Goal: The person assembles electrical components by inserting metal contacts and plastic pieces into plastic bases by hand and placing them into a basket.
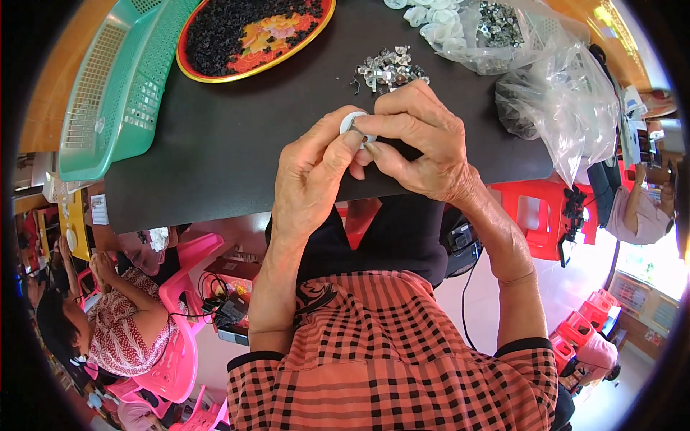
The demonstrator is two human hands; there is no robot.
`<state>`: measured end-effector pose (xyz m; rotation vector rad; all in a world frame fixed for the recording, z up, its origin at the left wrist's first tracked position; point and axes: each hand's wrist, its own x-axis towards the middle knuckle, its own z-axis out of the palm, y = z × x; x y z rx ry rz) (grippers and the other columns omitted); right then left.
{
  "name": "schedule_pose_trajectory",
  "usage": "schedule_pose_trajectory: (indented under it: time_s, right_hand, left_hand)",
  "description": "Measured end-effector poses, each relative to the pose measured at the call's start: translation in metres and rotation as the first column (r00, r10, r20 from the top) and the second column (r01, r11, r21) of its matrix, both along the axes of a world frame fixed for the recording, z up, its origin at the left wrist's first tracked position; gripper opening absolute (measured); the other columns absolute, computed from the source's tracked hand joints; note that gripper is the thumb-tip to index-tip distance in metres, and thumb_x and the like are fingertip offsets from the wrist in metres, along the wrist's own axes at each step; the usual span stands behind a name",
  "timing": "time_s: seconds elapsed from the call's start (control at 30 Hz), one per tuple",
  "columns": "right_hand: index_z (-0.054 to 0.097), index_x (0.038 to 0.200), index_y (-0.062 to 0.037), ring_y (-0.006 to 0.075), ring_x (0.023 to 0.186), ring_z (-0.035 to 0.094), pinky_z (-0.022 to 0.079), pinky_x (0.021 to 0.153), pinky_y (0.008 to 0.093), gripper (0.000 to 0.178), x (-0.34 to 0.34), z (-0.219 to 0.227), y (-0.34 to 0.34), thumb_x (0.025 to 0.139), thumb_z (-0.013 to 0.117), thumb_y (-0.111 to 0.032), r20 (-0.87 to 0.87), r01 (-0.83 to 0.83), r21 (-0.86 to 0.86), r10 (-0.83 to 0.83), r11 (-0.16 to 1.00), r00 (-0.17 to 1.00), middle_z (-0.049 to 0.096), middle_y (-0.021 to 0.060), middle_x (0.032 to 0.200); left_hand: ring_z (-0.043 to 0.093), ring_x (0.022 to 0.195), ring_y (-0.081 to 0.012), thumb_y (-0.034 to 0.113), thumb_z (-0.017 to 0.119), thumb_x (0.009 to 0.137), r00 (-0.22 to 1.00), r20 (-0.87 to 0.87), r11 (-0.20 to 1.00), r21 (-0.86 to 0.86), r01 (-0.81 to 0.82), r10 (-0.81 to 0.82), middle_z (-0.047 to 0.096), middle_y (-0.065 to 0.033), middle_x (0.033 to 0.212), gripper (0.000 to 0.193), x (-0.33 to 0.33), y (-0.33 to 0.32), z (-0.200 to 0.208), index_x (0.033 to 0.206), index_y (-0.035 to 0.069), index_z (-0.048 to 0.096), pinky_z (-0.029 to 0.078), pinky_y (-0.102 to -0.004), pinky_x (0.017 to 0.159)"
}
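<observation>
Between both hands, just above the near edge of the dark table [215,169], is a small round white plastic part [347,123]. My left hand [314,161] pinches it from the left with thumb and fingers. From the right, the index finger and thumb of my right hand [428,144] close on the same part, or on a small piece at its middle; fingertips hide which. Just beyond the hands lies a loose pile of small metal clips [392,70], some shiny and some dark.
A red-and-gold tray [316,32] with small black pieces stands at the far left, beside a green plastic basket [129,136]. Clear plastic bags [557,97] and whitish round parts [431,16] lie at the far right. A person [122,316] sits at left; red stools [535,215] stand right.
</observation>
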<state>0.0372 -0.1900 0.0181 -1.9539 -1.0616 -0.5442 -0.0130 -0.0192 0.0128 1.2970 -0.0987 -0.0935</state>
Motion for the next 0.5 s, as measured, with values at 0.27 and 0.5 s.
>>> schedule_pose_trajectory:
  time_s: [0.27, 0.5]
  right_hand:
    - [0.067, 0.096, -0.0070, 0.0199, 0.076, 0.058, 0.049, 0.066, 0.0315, 0.029, 0.001, -0.002, -0.004, 0.068, 0.073, -0.002, -0.132, -0.019, 0.058, 0.027, 0.998, 0.991, 0.060, 0.0046, 0.087]
    - [0.064, 0.100, -0.0040, 0.0168, 0.071, 0.058, 0.049, 0.066, 0.0293, 0.031, 0.002, 0.005, -0.007, 0.070, 0.070, -0.001, -0.362, -0.086, 0.054, 0.100, 0.995, 0.927, 0.062, 0.0064, 0.086]
  left_hand:
    - [0.056, 0.070, -0.0093, 0.016, 0.055, 0.097, 0.998, -0.041, 0.998, -0.041, 0.053, -0.055, 0.061, -0.0048, 0.084, 0.027, 0.003, 0.003, -0.004, 0.115, -0.004, 0.060, 0.047, -0.0223, 0.061]
    - [0.057, 0.069, -0.0101, 0.016, 0.056, 0.096, 0.982, -0.122, 0.965, -0.240, 0.110, -0.142, 0.061, -0.0049, 0.080, 0.027, 0.007, 0.012, -0.005, 0.116, -0.002, 0.058, 0.048, -0.0223, 0.061]
